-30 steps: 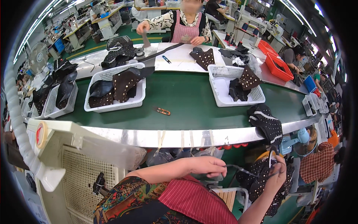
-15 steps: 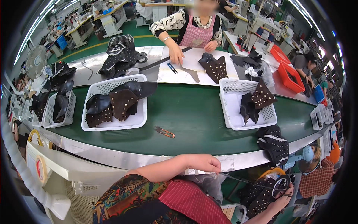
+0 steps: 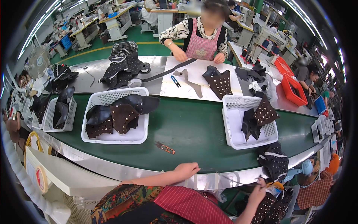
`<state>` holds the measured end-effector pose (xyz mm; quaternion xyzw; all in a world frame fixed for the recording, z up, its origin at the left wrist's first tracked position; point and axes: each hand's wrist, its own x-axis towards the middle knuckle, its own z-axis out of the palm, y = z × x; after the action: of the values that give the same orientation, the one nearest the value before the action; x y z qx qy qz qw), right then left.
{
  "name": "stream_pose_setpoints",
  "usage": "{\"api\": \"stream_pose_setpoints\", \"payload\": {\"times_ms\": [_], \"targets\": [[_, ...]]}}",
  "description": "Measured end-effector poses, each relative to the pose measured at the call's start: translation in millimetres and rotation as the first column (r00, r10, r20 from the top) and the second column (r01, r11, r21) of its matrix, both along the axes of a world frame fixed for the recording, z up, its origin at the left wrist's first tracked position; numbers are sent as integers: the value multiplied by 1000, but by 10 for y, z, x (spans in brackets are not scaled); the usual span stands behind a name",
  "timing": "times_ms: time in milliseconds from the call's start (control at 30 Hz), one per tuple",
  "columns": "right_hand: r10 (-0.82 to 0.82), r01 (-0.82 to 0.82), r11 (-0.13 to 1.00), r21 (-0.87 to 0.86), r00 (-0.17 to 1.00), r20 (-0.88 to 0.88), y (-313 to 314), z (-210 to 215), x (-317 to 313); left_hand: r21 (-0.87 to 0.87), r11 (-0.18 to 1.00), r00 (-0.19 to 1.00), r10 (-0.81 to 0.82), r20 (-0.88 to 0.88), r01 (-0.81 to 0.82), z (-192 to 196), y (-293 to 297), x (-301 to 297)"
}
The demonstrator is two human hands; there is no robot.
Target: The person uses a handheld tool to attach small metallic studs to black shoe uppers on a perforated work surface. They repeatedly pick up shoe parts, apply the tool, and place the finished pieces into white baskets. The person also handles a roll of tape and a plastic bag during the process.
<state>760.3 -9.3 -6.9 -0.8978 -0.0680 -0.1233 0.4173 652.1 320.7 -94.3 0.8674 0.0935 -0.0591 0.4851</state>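
**Head view: a thread stretched between two hands at the conveyor's near edge**

Head camera looks down on the person's left hand [image 3: 186,170], which rests at the near metal edge of the green conveyor belt [image 3: 194,130], fingers curled and pinched on one end of a thin dark thread [image 3: 233,180]. That thread runs rightward, just below the metal rim, to the right hand [image 3: 260,185], which is raised lower right and closed on the thread's other end; something small and dark sits in its grip, too small to tell. Just under the right hand lies a dark studded leather piece [image 3: 270,207], low beside the person's lap.

Near the left hand, on the belt, lies a small pair of orange-handled thread snips [image 3: 165,148]. Behind it stands a white plastic basket [image 3: 113,138] holding brown and black leather shoe-upper pieces. To the right, a second white basket [image 3: 233,132] carries a brown studded piece and darker ones, and a black studded upper [image 3: 274,160] hangs over the belt's near rim beside it. Far left, a third basket [image 3: 69,117] holds black pieces.

Across the belt, on the far table [image 3: 179,89], another person in a pink checked apron works with both hands over a white sheet, where a brown studded piece [image 3: 220,82], a blue-handled tool [image 3: 175,81] and a long dark strap [image 3: 169,71] lie. A red crate [image 3: 292,87] stands at the right end.
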Motion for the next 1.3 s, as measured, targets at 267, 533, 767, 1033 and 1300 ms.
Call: {"api": "stream_pose_setpoints", "payload": {"times_ms": [267,533,767,1033,1300], "targets": [[410,-390,748,-538,908,-88,506,-685,332,353,935,931,-97,352,-36,-339,-219,-212],[604,-526,660,-536,796,-38,353,-1089,596,516,850,962,-44,270,-105,-250,-260,-173],[711,-670,636,-382,701,-45,317,-1048,683,615,760,959,37,279,-208,-256,-309,-141],[762,-720,614,-322,647,6,229,-1089,694,656,693,944,110,313,-298,-245,-385,-107],[771,-735,613,-289,636,19,205,-1047,682,702,601,907,99,409,-382,-291,-474,-147]]}}
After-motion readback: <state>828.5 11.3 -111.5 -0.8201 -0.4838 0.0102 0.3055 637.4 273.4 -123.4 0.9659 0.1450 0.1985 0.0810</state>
